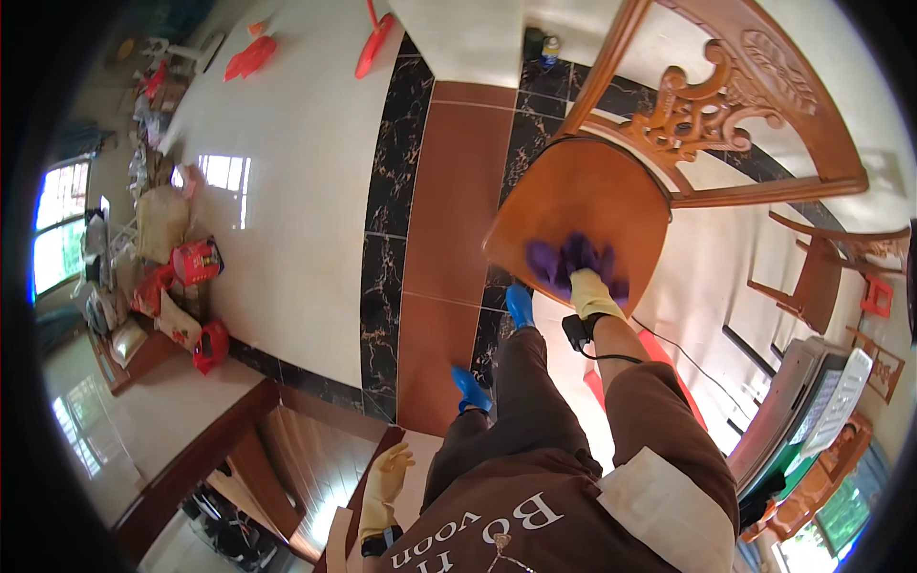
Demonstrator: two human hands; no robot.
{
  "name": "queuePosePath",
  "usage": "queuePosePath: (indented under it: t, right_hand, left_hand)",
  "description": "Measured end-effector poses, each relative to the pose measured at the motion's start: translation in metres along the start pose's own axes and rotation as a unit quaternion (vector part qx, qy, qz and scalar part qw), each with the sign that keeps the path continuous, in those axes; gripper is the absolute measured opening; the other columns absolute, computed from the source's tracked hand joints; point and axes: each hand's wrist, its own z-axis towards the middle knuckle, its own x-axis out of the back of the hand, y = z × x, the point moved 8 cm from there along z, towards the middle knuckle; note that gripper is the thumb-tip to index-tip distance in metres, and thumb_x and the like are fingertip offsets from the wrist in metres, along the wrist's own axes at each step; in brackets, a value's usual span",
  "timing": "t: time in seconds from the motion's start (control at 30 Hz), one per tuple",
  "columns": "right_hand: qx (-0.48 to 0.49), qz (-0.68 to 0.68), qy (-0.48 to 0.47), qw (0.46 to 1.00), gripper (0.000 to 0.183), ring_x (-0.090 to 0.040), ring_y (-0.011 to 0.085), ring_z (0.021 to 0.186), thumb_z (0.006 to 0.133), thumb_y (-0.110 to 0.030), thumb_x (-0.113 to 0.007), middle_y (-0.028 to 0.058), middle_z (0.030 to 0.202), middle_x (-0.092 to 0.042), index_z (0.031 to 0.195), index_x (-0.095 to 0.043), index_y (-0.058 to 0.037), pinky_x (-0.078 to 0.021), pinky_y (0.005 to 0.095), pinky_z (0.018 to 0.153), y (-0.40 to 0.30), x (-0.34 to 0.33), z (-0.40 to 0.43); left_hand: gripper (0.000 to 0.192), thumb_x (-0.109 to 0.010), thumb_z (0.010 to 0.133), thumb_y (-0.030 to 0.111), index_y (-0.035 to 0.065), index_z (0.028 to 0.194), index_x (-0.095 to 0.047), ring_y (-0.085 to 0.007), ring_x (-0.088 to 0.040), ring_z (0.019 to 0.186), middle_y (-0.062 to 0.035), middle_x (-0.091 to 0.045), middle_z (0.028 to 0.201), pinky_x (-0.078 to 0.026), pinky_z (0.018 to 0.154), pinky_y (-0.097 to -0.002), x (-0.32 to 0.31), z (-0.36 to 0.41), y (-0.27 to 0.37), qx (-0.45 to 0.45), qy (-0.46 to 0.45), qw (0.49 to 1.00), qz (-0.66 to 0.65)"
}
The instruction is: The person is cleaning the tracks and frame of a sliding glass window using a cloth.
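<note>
My right hand (593,290), in a pale yellow rubber glove, presses a bunched purple cloth (566,261) onto the front part of a brown wooden chair seat (587,193). The cloth hides its fingers. The chair's carved backrest (709,107) rises at the upper right. My left hand (390,476), gloved in the same pale yellow, hangs at my side by a dark red door frame, its fingers apart and holding nothing. A strap with a small black box is on my right wrist, with a black cord.
Black marble border tiles (383,286) and a brown floor strip (451,193) run beside the chair. Another wooden chair (809,272) stands at the right, near a machine or cabinet (784,408). Bags and a red bucket (197,261) are piled at the left. A dark cable crosses the floor.
</note>
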Motion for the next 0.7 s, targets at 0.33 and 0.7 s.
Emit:
queuePosePath:
  t: [0.33,0.7]
  right_hand:
    - [-0.112,0.314,0.04,0.942,0.054,-0.069,0.0451,0.121,0.081,-0.007,-0.067,0.0344,0.123,-0.07,0.134,-0.061,0.005,-0.0552,0.0508,0.1,0.068,-0.053,-0.202]
    - [-0.302,0.45,0.125,0.831,0.04,-0.069,0.0418,0.122,0.088,-0.016,-0.066,0.0265,0.124,-0.073,0.126,-0.074,-0.006,-0.0535,0.0488,0.105,0.012,-0.23,-0.51]
  left_hand:
    - [0.024,-0.063,0.101,0.025,0.0199,0.118,-0.078,-0.0252,-0.063,0.132,-0.0025,-0.072,0.132,-0.052,0.111,-0.0384,0.09,0.107,-0.053,-0.305,-0.318,0.493,0.751]
    - [0.031,-0.075,0.093,0.006,-0.0044,0.122,-0.071,-0.0234,-0.075,0.085,-0.0164,-0.077,0.096,-0.063,0.075,-0.0329,0.105,0.334,0.187,-0.083,-0.073,0.941,0.32]
